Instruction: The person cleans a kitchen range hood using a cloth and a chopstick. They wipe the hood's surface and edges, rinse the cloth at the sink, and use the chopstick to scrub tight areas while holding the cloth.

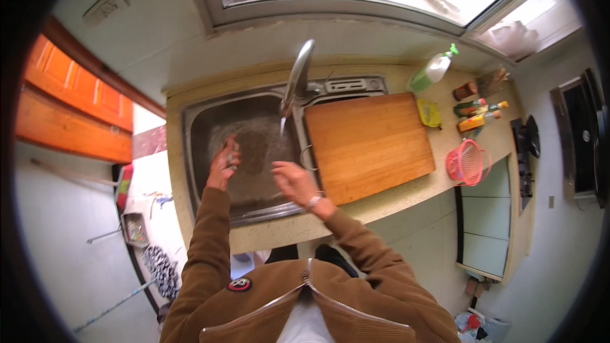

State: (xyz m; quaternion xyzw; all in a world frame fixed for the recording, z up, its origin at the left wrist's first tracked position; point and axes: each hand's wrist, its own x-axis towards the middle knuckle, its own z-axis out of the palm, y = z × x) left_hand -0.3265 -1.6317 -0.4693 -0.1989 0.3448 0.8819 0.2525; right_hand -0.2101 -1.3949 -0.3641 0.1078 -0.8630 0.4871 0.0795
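Observation:
My left hand (225, 164) is over the left part of the steel sink basin (200, 195), palm turned inward and fingers curled round a small pale-and-dark object (232, 158). The object is too small and blurred to name. My right hand (294, 181), blurred, hangs above the basin's right side with its fingers loosely bent and apart. Nothing shows in it. A silver watch (313, 201) is on that wrist. Between and beyond the hands, water (282, 127) runs from the curved chrome faucet (300, 66) into the basin, whose bottom looks wet.
A wooden cutting board (371, 145) covers the second basin, right of my right hand. Further right are a green-capped pump bottle (431, 71), a yellow packet (429, 113), several sauce bottles (479, 120) and a pink plastic basket (464, 164). A window (371, 5) is behind the faucet.

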